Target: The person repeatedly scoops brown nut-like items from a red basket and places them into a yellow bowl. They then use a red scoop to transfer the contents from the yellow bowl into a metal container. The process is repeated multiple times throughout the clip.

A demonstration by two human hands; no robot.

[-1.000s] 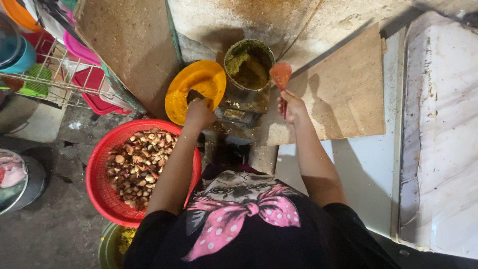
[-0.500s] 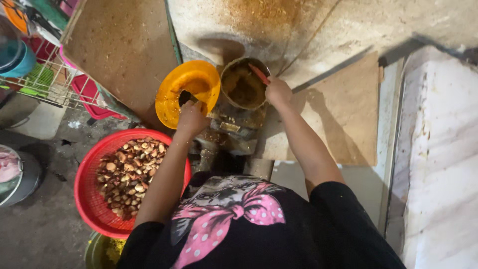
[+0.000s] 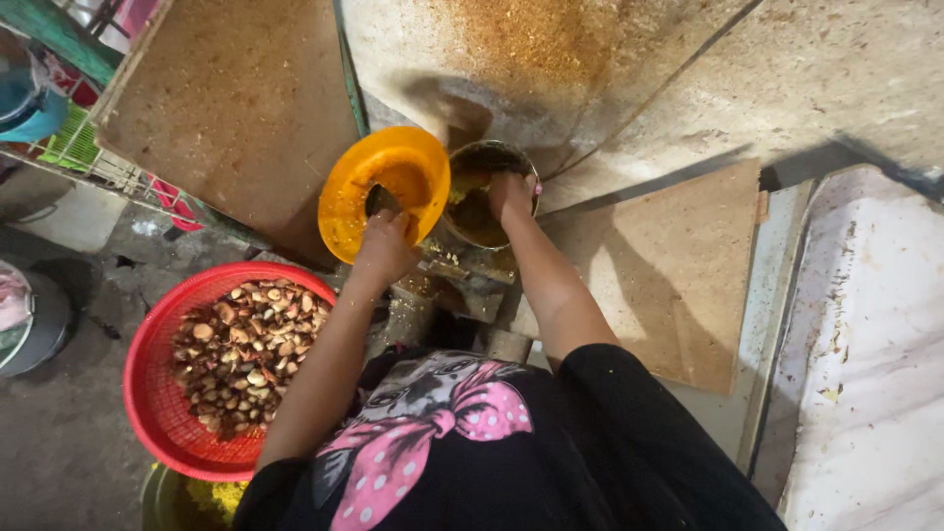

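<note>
My left hand [image 3: 383, 248] grips the lower rim of a tilted orange bowl [image 3: 393, 172] that leans against a round metal hopper [image 3: 470, 159] smeared with yellow-brown paste. My right hand [image 3: 511, 192] reaches down into the hopper with its fingers hidden inside, so I cannot tell what it holds. Below the bowl, at my left side, stands a red plastic basket [image 3: 157, 413] filled with brown nut-like pieces [image 3: 241, 354].
A wooden board [image 3: 226, 118] leans at the upper left and another [image 3: 678, 275] lies to the right. A wire rack [image 3: 79, 162] with coloured ware is at the far left, above a metal pot [image 3: 44, 329]. A stained white surface [image 3: 865, 374] is on the right.
My right hand, which held an orange spoon beside the hopper, has moved left and down into the hopper. The view has shifted closer. My left hand stays on the orange bowl.
</note>
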